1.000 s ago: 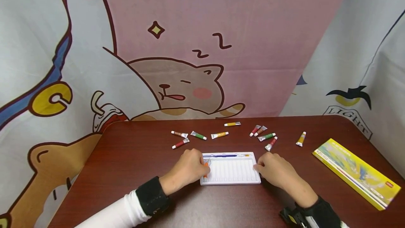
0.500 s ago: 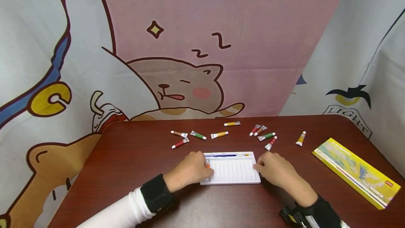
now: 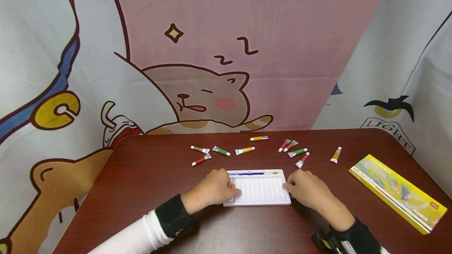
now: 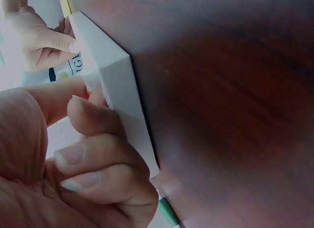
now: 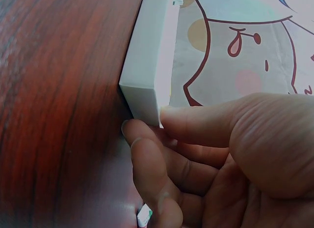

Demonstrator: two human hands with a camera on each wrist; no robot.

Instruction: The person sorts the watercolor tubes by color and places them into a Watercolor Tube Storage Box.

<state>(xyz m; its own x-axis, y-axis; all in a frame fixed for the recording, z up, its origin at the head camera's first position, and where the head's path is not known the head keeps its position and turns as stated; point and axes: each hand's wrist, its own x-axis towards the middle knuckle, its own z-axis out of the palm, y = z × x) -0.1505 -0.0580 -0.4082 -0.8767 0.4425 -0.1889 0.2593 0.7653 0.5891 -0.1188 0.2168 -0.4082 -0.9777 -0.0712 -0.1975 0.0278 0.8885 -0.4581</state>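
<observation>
A white plastic tray (image 3: 264, 191) with narrow slots lies on the table. A thin blue paintbrush (image 3: 248, 173) lies along its far side. My left hand (image 3: 211, 188) is over the tray's left end, thumb and forefinger at an orange paint tube (image 3: 232, 182) that the hand mostly hides. In the left wrist view the thumb reaches the tube's white cap, and the other fingers curl beside the tray wall (image 4: 128, 102). At the tray's right edge my right hand (image 3: 308, 188) grips the rim; the right wrist view has its thumb on top at the corner (image 5: 147, 107).
Behind the tray lie several small paint tubes, including a green one (image 3: 221, 151), a yellow one (image 3: 245, 150) and a red one (image 3: 302, 160). Another yellow tube (image 3: 336, 155) lies farther right. A flat yellow box (image 3: 398, 193) rests near the right table edge.
My left hand has shifted slightly right and nearer, its thumb reaching farther over the tray and covering more of the orange tube. The right hand and the tray stay put.
</observation>
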